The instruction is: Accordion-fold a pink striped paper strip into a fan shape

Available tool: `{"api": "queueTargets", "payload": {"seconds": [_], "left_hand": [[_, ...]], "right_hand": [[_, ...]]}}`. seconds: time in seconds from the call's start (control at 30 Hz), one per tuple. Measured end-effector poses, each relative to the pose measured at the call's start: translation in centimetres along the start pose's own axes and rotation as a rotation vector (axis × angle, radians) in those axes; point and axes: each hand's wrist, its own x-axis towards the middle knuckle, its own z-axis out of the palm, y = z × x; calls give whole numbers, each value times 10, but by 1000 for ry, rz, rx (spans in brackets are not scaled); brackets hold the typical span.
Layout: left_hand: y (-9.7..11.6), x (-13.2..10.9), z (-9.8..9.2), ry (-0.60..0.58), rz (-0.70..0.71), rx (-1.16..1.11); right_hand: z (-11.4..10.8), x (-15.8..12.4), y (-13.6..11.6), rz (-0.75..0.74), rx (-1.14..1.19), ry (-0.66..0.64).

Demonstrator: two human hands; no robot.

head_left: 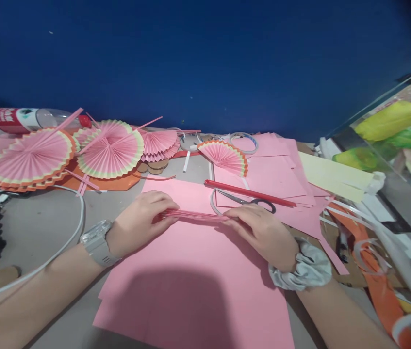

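Between my two hands stretches a narrow stack of pleated pink paper (200, 215), its folds pressed together. My left hand (145, 220), with a watch (99, 242) on its wrist, pinches the left end between thumb and fingers. The right end is pinched by my right hand (263, 232), which wears a pale scrunchie (302, 266). Underneath lie large pink paper sheets (190, 257). Just beyond my right hand are scissors (263, 204), a red stick-like strip (249, 192) and a pale ring (215, 201), partly hidden by the fingers.
Finished round paper fans (110, 150) and a plastic bottle (19, 118) lie at the back left. A half fan (225, 156), tape roll (243, 143) and more pink sheets (274, 169) are behind. A white cable (81, 208) loops at left; orange paper scraps (376, 281) sit right.
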Motion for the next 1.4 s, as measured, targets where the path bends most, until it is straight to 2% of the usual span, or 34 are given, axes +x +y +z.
{"api": "queueTargets", "payload": {"seconds": [0.1, 0.2, 0.3, 0.4, 0.53, 0.67, 0.77, 0.9, 1.07, 1.27, 1.4], "left_hand": [[0, 2, -2, 16, -51, -34], [0, 2, -3, -22, -120, -67], [1, 1, -5, -43, -144, -102], [3, 0, -5, -58, -66, -91], [10, 0, -4, -124, 80, 7], [22, 0, -1, -194, 139, 90], [34, 0, 0, -240, 130, 30], [49, -2, -3, -330, 101, -211], [61, -9, -4, -290, 151, -470], [55, -7, 2, -249, 100, -400], [48, -5, 6, -215, 129, -361]], "right_hand": [[-5, 0, 1, 115, 137, -49], [-8, -1, 4, 238, 332, -58], [-9, -2, 8, 274, 400, -38], [-9, -1, 6, 277, 407, -28], [-8, 2, -8, 269, 477, -69], [-7, 3, -21, 255, 523, -74], [-5, 1, -20, 297, 722, -29], [2, -1, -14, 330, 1097, 43], [5, 2, -19, 392, 1194, 10], [3, 0, -21, 367, 1285, 24], [4, -3, -19, 296, 1210, -60]]}}
